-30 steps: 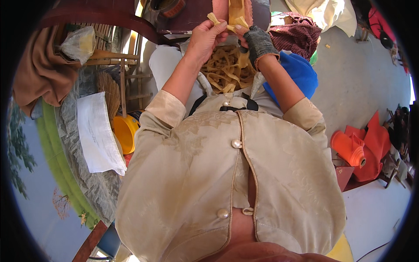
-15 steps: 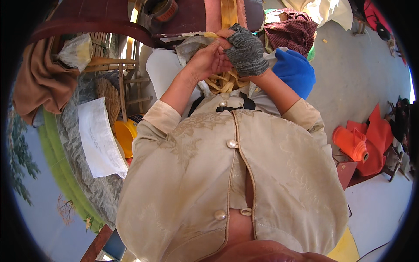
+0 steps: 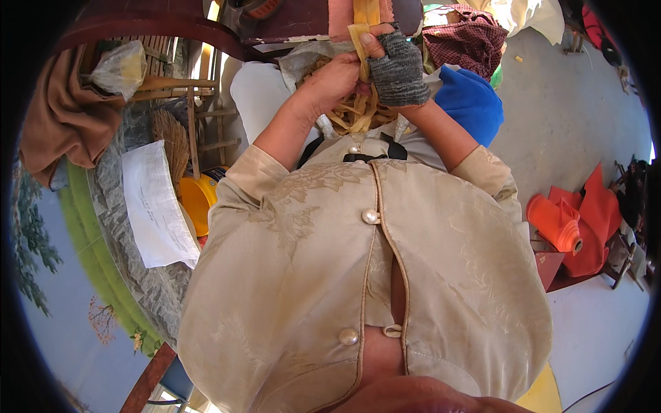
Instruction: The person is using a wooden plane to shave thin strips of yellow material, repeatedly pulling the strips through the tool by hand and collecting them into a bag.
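In the head view, the left hand [image 3: 335, 78] has its fingers closed on the lower part of a tan strip [image 3: 360, 43], while the right hand [image 3: 396, 66], in a grey fingerless glove [image 3: 405, 89], has its thumb against the strip's upper part, its other fingers curled and partly hidden. The strip stands in front of the table [image 3: 296, 26], just beside a pink cloth [image 3: 339, 19] lying there, and above a heap of similar strips [image 3: 359, 118] in the lap. Right of the gloved hand are a blue cloth [image 3: 470, 103] and a checked cloth [image 3: 467, 43].
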### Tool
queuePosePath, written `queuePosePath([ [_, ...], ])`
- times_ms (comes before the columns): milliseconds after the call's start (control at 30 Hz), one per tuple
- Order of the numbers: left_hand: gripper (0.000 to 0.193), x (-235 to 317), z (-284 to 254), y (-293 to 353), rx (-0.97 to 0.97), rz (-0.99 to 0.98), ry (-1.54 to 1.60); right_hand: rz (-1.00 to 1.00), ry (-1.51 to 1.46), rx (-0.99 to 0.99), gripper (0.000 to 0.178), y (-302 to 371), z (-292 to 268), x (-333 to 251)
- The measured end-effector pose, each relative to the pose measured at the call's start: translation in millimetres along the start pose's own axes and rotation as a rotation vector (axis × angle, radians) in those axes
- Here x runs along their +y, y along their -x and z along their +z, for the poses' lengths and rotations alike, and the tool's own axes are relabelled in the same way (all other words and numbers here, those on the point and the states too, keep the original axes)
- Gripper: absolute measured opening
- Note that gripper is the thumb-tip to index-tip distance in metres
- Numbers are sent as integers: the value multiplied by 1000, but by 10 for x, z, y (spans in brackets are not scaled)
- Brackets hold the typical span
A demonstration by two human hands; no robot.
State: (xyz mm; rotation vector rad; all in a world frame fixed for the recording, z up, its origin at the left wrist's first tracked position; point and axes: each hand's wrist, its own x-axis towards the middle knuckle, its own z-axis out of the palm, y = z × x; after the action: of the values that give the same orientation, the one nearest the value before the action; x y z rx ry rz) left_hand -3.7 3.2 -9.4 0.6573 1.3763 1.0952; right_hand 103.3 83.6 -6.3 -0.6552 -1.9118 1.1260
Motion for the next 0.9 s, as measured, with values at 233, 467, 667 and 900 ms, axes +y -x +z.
queuePosePath([
  [233,21,157,14,56,536,878,-784,-176,122,-97,20,-60,-7,336],
  [467,16,139,-100,36,517,950,-813,32,10,-249,27,24,-35,-49],
  [667,20,139,-93,51,17,401,275,-123,321,-183,31,-40,-167,-46],
  [900,15,148,-222,11,208,671,-229,255,-106,-473,26,-150,-246,-68],
])
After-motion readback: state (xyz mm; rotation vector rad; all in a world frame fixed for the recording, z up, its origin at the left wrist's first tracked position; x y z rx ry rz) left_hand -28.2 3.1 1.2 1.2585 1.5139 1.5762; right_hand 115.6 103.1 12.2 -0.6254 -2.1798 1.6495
